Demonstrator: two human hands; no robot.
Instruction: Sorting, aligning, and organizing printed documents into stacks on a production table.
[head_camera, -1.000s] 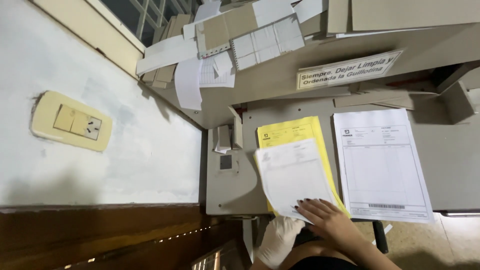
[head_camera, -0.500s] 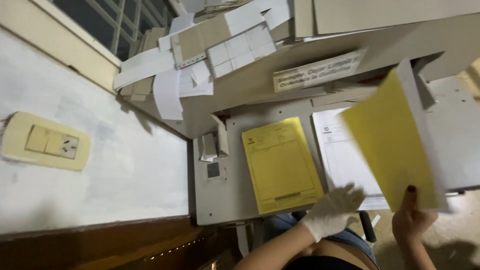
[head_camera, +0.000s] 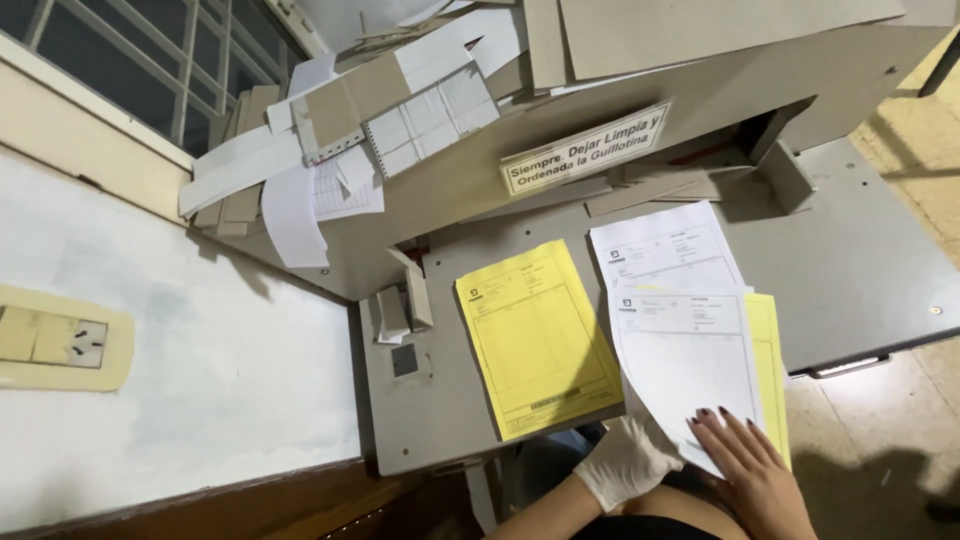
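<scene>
- White printed form (head_camera: 690, 375), thin and flat, lies on the grey metal table (head_camera: 860, 260) of the paper guillotine, on top of a yellow sheet (head_camera: 768, 370) whose right edge peeks out.
- My right hand (head_camera: 752, 470), bare with dark nails, presses the form's lower corner, fingers spread flat.
- My left hand (head_camera: 628, 460), in a white latex glove, sits at the table edge just beside the form; its fingers look curled, but I cannot tell whether they pinch anything.
- A second white form (head_camera: 660, 245) lies just above, partly covered.
- A separate yellow form (head_camera: 537, 335) rests to the left.
- Cardboard and paper offcuts (head_camera: 380, 130) are piled on the machine top.
- Half a second ago my right hand held the yellow and white sheets up in the air; now they lie flat.
</scene>
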